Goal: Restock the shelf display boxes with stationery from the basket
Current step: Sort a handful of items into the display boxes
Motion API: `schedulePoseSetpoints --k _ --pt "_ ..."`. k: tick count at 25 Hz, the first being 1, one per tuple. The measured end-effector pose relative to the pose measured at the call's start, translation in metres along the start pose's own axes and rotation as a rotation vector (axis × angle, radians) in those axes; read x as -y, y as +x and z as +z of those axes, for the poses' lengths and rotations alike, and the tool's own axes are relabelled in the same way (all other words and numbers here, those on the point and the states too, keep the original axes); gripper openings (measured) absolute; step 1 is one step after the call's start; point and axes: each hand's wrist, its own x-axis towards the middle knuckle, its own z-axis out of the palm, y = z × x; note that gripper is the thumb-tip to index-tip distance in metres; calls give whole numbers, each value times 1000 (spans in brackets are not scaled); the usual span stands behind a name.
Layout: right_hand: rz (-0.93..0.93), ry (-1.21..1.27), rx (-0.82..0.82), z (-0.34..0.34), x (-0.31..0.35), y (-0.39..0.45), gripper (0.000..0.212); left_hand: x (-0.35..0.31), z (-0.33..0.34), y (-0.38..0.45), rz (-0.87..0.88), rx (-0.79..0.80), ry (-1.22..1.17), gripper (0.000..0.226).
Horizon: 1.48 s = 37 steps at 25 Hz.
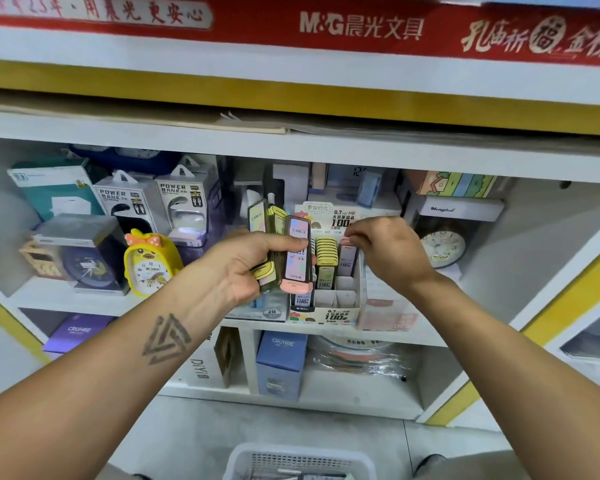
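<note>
A white shelf [66,301] carries the display box [340,315], part-filled with lead cases. A basket [300,462] sits below. A fanned bunch of cases [288,252] is gripped by the left hand [253,263]. One pink-capped case [347,256] is pinched over the box by the right hand [388,252].

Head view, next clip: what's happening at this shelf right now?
A person is restocking a display box of pencil-lead cases on the shelf. The left hand holds a bunch of lead cases in its grip, pink and yellow capped. The right hand pinches a pink-capped case at the box's right-hand row, beside a row of yellow-capped cases. Front slots look empty. A white basket sits on the floor below.
</note>
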Motion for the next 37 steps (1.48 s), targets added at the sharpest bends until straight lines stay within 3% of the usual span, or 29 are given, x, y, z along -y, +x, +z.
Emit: schedulePoseSetpoints --k 2,3,5,7,10,17,22,26,30,34,37 --pt "4 -36 -41 0 5 1 19 1 0 0 8 -3 -1 24" --pt "48 94 -46 -4 12 1 17 2 -1 0 12 -2 -2 25" --pt "197 618 84 -13 28 1 12 2 -1 0 22 0 -17 26" --pt "258 951 311 -22 45 -2 33 3 -1 0 39 3 -32 34" --pt "272 908 484 -26 67 -8 62 5 0 -1 64 -3 -72 36" --pt "513 1215 323 -32 54 -7 36 4 2 -3 73 -1 -114 30" --pt "500 943 28 -46 27 1 36 2 1 -1 14 -51 -95 33" --pt "361 817 138 -56 8 -4 28 3 -1 -1 -20 -69 -84 25" --pt "316 846 187 -52 1 -4 15 1 -2 1 -26 -71 -85 21" --pt "156 372 98 -37 -1 -3 23 2 -2 2 -37 -65 -74 18" --pt "14 157 -59 -21 4 -3 16 4 0 3 -29 -69 -80 22"
